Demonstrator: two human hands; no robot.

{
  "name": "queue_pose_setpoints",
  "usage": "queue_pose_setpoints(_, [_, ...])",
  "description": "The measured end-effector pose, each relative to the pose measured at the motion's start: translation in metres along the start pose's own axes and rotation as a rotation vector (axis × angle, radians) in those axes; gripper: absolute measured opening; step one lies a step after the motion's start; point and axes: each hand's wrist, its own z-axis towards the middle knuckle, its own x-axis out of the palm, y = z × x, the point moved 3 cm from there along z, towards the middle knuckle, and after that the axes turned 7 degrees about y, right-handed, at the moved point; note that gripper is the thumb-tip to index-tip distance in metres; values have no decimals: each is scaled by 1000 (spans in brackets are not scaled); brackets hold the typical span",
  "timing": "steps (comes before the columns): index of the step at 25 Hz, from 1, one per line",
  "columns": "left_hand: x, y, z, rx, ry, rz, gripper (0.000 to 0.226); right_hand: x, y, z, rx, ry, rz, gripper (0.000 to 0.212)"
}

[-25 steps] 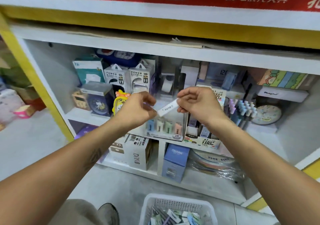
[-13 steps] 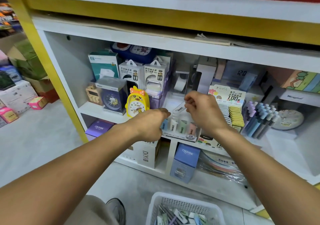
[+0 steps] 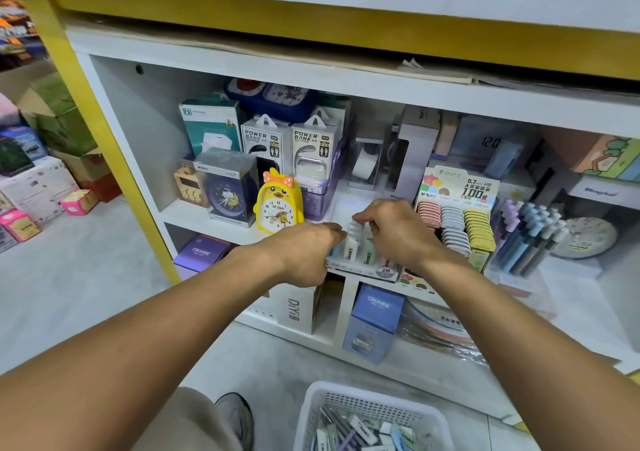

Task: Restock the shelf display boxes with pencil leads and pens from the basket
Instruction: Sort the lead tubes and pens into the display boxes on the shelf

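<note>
A small clear lead display box [image 3: 375, 271] marked 2B stands at the shelf's front edge, with pastel lead cases upright in it. My right hand [image 3: 398, 234] pinches the top of a white lead case [image 3: 352, 242] standing in the box's left row. Curled against the box's left end is my left hand [image 3: 304, 253], which seems to grip it; its fingertips are hidden. On the floor below, the white basket [image 3: 375, 397] holds several lead cases and pens [image 3: 360, 431].
To the right stand a 0.7 HB lead display [image 3: 457, 222] with pink, grey and yellow cases, and a box of blue pens [image 3: 530, 239]. A yellow duck clock [image 3: 277, 204] stands to the left. Power bank boxes [image 3: 266, 142] fill the back. My shoe [image 3: 233, 416] is beside the basket.
Both hands went down and forward from chest height to the display box. The white case, earlier held flat between both hands, now stands in the box under my right fingers.
</note>
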Motion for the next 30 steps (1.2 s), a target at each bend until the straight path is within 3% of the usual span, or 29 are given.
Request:
queue_pose_setpoints(3, [-3, 0, -2, -17, -32, -4, 68, -16, 1, -6, -16, -143, 99, 46])
queue_pose_setpoints(5, [-11, 0, -3, -60, -147, -11, 56, -30, 5, -14, -30, -217, 187, 38])
queue_pose_setpoints(8, [-15, -13, -5, -60, -246, -69, 37, -37, 9, -38, -31, -154, 285, 27])
queue_pose_setpoints(10, [5, -34, -7, 16, -107, -105, 32, -21, 7, -65, -42, 4, 242, 26])
queue_pose_setpoints(14, [83, -68, -1, 106, 425, -44, 33, 60, -17, -121, 1, 582, -129, 29])
queue_pose_setpoints(17, [140, -81, 18, 73, 551, -13, 28, 127, -47, -155, 136, 756, -149, 32])
queue_pose_setpoints(20, [213, -96, 30, 66, 527, 59, 20, 190, -78, -192, 280, 761, -63, 35])
queue_pose_setpoints(24, [309, -104, 29, 88, 582, 87, 36, 259, -115, -239, 416, 760, 29, 35])
queue_pose_setpoints(30, [385, -125, 45, 222, 467, 133, 69, 328, -129, -276, 565, 640, 97, 39])
